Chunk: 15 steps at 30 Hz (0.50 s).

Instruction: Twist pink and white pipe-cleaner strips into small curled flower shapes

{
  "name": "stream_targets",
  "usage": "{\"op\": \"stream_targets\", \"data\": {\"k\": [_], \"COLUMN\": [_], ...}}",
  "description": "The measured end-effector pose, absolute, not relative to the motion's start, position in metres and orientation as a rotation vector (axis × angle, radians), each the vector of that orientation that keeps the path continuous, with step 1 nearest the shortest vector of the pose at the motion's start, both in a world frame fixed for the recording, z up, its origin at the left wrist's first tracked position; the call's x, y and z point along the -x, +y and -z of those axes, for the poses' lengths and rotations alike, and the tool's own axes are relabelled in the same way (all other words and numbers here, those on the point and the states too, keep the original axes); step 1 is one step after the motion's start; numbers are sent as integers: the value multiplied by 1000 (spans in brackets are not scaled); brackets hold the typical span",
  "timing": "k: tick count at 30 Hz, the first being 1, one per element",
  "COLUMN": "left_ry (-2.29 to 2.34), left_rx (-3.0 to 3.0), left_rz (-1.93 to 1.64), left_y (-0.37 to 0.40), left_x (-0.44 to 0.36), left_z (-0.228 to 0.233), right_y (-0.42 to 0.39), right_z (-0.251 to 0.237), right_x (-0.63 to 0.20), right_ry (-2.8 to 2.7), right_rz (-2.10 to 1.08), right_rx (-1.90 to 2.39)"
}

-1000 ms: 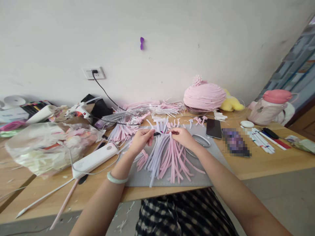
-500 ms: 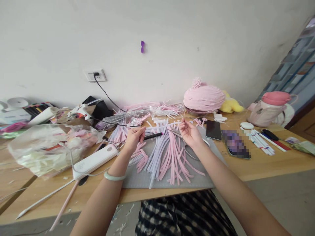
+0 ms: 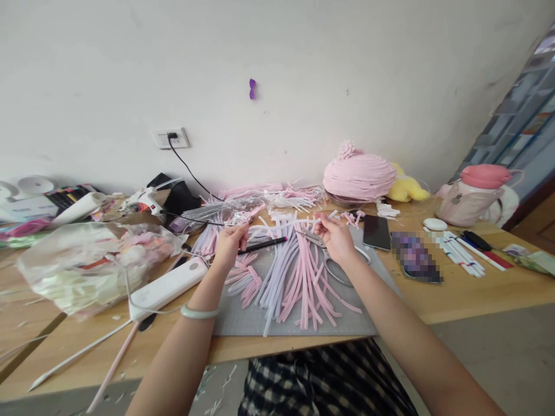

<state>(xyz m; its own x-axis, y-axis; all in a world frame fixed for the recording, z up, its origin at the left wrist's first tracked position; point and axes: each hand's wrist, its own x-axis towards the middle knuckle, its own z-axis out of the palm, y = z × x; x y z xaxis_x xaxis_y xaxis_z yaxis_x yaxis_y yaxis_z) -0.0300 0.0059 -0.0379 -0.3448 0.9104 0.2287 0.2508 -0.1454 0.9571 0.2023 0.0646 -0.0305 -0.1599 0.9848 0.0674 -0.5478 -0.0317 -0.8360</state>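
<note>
The left hand pinches one end of a slim black pen, fingers closed narrowly on it so that it hangs level over the fan of pink and white strips on the grey mat. The right hand is lifted beside it, fingertips nipped on what looks like a thin strip (too fine to be sure), just above the scissors. The mat's near edge meets the table edge, with open wood to the right before the phone.
</note>
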Motion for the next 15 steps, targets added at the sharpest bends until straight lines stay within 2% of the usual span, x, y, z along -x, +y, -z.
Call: {"op": "stream_targets", "data": {"k": [3,5,10,15], "left_ry": [1829,1887,1738,1580], "left_rx": [-1659,-1974,-2438,-2439], "left_rz": [-1240,-1212,-1208,-1222], "left_y": [6,4,-6,-8], "left_x": [24,12,-23,-28], "left_z": [41,43,49,52], "right_y": [63,58,43,39], "right_z": [37,42,51,51], "right_x": [-196,-190,-176,-175], "right_ry": [-996,-1043,-1098,-1213], "right_rz": [-1499,-1508,-1624,-1757], "right_rx": [744,772,743,763]}}
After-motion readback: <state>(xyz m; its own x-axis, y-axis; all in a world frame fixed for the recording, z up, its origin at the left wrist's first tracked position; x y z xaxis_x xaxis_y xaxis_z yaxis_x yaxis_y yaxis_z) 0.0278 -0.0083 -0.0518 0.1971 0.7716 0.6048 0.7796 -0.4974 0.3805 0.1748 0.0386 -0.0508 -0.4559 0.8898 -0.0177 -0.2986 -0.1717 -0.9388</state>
